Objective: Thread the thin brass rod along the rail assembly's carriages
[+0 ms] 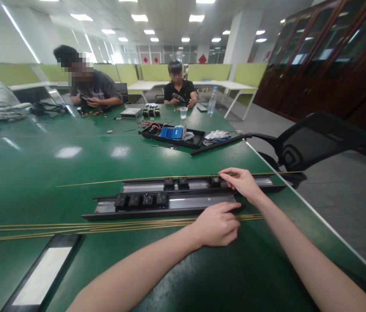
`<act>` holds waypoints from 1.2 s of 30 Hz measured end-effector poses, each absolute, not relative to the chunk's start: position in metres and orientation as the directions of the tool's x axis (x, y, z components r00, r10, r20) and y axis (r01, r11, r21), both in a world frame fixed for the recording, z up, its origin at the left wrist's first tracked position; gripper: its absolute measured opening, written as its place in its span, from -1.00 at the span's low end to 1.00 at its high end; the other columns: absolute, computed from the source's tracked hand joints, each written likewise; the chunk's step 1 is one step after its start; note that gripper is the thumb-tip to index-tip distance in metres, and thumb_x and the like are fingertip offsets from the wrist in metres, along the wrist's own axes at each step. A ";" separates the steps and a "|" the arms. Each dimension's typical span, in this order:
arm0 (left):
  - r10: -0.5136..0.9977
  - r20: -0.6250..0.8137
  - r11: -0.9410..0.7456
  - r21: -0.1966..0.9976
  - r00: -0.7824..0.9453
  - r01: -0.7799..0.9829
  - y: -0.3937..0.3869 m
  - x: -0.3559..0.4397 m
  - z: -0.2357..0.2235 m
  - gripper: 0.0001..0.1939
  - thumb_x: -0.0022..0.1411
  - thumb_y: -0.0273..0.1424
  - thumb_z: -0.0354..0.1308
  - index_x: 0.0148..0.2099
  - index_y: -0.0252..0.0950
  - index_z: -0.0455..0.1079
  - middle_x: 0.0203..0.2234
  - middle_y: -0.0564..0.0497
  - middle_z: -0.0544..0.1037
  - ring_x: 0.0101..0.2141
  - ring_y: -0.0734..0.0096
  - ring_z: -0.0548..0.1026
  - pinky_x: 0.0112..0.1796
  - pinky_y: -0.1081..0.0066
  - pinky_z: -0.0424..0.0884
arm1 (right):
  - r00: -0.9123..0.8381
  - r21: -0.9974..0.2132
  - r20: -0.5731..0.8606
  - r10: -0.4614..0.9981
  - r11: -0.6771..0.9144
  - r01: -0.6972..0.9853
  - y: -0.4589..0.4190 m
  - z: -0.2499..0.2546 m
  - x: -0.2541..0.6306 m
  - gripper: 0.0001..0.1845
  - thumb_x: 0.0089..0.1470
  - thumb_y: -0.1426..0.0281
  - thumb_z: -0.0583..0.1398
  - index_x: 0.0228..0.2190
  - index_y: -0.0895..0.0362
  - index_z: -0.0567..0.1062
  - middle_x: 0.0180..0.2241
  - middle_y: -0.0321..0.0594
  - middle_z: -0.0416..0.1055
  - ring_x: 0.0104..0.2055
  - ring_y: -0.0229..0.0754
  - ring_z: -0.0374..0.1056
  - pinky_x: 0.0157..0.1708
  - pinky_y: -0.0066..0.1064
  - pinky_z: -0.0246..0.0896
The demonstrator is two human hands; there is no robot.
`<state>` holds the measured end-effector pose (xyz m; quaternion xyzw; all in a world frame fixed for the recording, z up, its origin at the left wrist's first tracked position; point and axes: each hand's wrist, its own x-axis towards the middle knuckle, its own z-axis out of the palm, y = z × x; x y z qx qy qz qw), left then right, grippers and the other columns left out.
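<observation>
Two dark channel rails lie side by side across the green table. In the far rail (197,186) sit three black blocks (183,183), one of them beside my right fingertips. The near rail (189,203) carries several black blocks (148,200) in its left half. My right hand (243,184) is closed in a pinch on a thin brass rod (105,182), which runs along the far rail and past both its ends. My left hand (219,223) rests at the near rail's right end, index finger stretched onto it, other fingers loosely curled, holding nothing.
Several brass rods (121,226) lie in front, by a black panel with a pale label (43,273). Farther off are a black tray (197,138), a dark strip (218,145), gloves (217,137) and a bottle (212,102). A chair (319,138) stands right; people sit across.
</observation>
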<state>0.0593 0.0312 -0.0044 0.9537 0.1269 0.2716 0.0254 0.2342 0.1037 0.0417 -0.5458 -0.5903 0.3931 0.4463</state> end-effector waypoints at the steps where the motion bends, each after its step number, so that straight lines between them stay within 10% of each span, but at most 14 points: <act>1: 0.257 0.512 -0.966 0.118 0.820 0.229 0.031 0.059 -0.004 -0.74 0.35 -0.42 0.03 -0.18 -0.34 0.56 -0.22 -0.07 0.66 0.28 0.16 0.32 0.29 0.24 0.24 | -0.009 -0.953 0.094 0.996 0.093 0.290 0.104 0.041 0.235 -0.44 -0.15 -0.03 0.41 -0.29 0.19 0.64 -0.70 -0.34 0.32 -0.65 -0.35 0.12 -0.67 -0.48 0.00; 36: 0.252 0.499 -0.967 0.107 0.829 0.230 0.032 0.059 -0.003 -0.74 0.36 -0.42 0.02 -0.20 -0.33 0.55 -0.24 -0.09 0.66 0.29 0.16 0.31 0.28 0.24 0.26 | -0.026 -0.935 0.103 0.994 0.105 0.338 0.107 0.043 0.260 -0.44 -0.18 -0.03 0.42 -0.31 0.20 0.65 -0.65 -0.29 0.38 -0.61 -0.32 0.19 -0.64 -0.46 0.04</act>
